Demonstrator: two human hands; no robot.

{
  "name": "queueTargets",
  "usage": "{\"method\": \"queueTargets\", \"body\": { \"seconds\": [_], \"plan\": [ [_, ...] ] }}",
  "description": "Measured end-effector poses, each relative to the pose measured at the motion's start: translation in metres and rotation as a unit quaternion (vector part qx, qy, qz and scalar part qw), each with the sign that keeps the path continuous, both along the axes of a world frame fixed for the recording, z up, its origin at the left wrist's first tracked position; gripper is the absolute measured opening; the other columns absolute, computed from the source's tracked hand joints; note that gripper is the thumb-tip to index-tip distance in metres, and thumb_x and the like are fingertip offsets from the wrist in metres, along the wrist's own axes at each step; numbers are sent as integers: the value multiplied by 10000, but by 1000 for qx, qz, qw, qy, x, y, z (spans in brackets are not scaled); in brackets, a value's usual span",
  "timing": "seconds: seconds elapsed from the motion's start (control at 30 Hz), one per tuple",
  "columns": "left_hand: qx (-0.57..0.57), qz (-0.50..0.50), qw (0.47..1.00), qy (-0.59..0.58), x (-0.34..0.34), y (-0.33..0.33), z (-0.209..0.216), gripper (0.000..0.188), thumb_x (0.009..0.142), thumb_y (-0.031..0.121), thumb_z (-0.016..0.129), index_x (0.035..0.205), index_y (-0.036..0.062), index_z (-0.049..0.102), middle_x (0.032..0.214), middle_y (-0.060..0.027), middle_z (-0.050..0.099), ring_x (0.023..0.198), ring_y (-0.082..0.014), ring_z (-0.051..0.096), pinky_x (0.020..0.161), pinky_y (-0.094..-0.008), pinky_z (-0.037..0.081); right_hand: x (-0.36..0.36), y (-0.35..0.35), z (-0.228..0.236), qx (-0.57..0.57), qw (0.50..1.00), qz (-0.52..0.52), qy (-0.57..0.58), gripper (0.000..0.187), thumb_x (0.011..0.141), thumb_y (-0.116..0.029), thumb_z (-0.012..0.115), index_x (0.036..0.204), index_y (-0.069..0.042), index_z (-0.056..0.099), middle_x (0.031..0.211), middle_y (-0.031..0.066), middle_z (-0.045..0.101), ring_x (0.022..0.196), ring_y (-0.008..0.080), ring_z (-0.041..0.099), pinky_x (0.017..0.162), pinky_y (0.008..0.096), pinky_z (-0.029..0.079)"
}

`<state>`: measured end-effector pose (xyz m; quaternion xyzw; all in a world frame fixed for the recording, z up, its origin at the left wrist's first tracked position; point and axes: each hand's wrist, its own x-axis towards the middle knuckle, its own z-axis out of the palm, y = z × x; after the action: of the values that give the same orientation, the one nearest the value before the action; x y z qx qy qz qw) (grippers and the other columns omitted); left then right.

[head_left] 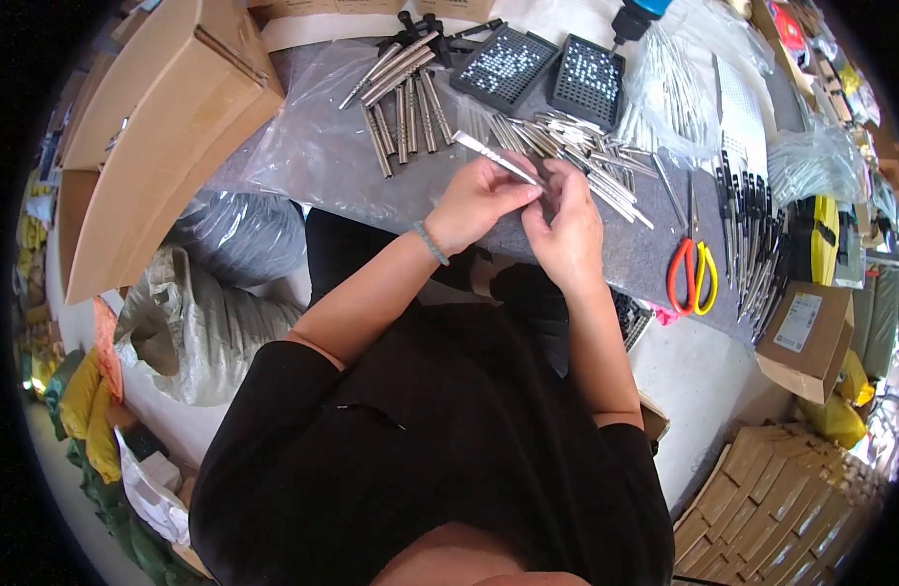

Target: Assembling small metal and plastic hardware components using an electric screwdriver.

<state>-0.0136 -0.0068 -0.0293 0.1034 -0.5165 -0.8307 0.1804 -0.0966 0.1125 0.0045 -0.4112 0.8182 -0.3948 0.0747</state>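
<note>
While both hands are meeting above the desk (371, 186), the left hand (477, 202) and right hand (567, 230) are pinching one slim metal rod (493, 156) together

We note silvery metal rods (403, 107) on a grey bench (655, 259); scissors (691, 275) with red and yellow handles; two black trays (547, 66) dotted white; brown cardboard box (166, 117); our black top (440, 439); a pale green bead bracelet (431, 243).

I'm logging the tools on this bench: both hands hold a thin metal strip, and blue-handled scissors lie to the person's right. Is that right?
Not quite: the scissors have red and yellow handles, not blue, as the head view shows. The rest holds: the left hand and right hand hold the metal strip.
</note>
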Motion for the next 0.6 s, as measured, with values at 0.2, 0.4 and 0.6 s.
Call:
{"method": "queueTargets", "body": {
  "seconds": [0.2,0.4,0.6],
  "plan": [
    [11,20,999,-49,0,-1,1,212,836,22,629,1029,5,541,914,-79,633,834,-150,626,773,-286,521,-19,28,-6,-12,993,43,113,560,711,-102,689,1212,-18,451,1043,154,578,938,308,574,849,396,453],
    [77,-2,996,-50,1,-4,8,174,871,47,595,1037,12,559,938,-91,633,859,-181,636,810,-318,524,-18,42,-17,-30,988,9,150,106,801,-94,640,897,-50,649,929,96,624,896,304,575,806,393,449],
    [68,-13,996,-53,2,-5,4,173,886,56,578,1053,12,565,963,-93,631,881,-192,638,825,-329,518,-14,33,-17,-66,996,2,56,172,815,-123,639,967,-47,608,943,116,623,888,309,580,799,394,452]
  ]
}}
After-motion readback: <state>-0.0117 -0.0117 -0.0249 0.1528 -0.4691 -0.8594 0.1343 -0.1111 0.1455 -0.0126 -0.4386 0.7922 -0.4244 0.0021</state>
